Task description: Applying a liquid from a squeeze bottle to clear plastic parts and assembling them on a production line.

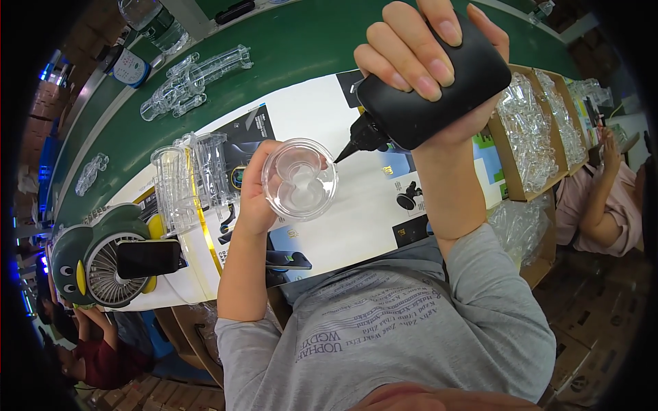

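My left hand (255, 198) is closed around a clear round plastic cup-like part (301, 211), whose open rim faces up toward me. Inside it, rounded lobes show through the transparent wall. My right hand (439, 61) grips a black squeeze bottle (439, 103), tipped so that its thin pointed nozzle (351, 147) slants down to the left. The nozzle's tip is at the right side of the part's rim; whether it touches, I cannot tell. Any liquid at the tip is too small to make out.
Clear plastic tubes (188, 181) stand left of my left hand, beside a green fan (113, 267) and a phone (147, 259). More clear parts (199, 82) lie on the green tabletop (288, 51). At right, a cardboard box (510, 154) holds bagged clear parts. Another person (596, 198) sits beyond it.
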Demonstrator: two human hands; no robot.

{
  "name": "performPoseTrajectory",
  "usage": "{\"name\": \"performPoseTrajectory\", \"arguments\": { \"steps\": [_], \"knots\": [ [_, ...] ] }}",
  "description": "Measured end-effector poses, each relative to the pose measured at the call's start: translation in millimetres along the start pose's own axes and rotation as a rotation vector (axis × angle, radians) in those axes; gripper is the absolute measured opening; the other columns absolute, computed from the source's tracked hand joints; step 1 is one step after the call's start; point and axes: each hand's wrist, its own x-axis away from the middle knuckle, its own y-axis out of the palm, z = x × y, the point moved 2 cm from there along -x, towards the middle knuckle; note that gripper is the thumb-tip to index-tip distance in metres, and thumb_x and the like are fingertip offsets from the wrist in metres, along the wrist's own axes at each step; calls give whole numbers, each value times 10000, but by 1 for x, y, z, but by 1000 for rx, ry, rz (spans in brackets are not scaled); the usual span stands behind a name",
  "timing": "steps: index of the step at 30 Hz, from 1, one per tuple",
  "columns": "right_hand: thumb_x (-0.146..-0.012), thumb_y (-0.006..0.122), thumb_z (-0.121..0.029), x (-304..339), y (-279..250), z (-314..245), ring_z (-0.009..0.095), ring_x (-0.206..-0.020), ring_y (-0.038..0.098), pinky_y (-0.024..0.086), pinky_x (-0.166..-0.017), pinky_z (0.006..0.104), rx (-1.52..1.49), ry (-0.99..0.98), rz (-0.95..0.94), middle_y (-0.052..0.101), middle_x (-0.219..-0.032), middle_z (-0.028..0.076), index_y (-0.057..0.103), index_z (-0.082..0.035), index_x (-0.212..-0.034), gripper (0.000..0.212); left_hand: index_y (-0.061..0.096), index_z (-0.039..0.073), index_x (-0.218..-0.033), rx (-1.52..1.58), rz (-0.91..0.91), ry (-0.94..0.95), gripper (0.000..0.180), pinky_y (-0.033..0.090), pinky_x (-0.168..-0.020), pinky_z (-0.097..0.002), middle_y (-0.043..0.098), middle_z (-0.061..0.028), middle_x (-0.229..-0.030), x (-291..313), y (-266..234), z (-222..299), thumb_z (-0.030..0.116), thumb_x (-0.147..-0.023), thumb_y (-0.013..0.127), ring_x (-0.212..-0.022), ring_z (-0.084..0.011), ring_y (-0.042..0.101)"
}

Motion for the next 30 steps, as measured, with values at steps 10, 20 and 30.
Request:
{"name": "performPoseTrajectory", "arguments": {
  "steps": [10,20,30],
  "knots": [
    [-905,281,-306,-58,-36,-14,149,-458,412,367,-512,270,25,234,-1228,447,-538,57,427,-66,-716,339,507,9,-1047,-60,-64,7,448,449,-827,-290,613,-92,-993,0,1,-6,344,-799,672,-929,-152,579],
    [-910,288,-313,-13,-15,-4,145,-461,418,361,-509,268,-73,24,-5,450,-543,56,430,-64,-718,345,521,-15,-1047,-27,-169,-51,490,447,-827,-306,617,-122,-994,3,4,-4,395,-810,648,-936,-186,590],
    [-915,296,-324,2,-3,5,147,-471,434,363,-523,269,-86,74,20,452,-552,55,435,-59,-720,357,526,-32,-1079,28,-246,-134,443,440,-844,-313,613,-129,-1016,4,9,-1,292,-808,659,-954,-194,588]
  ]
}}
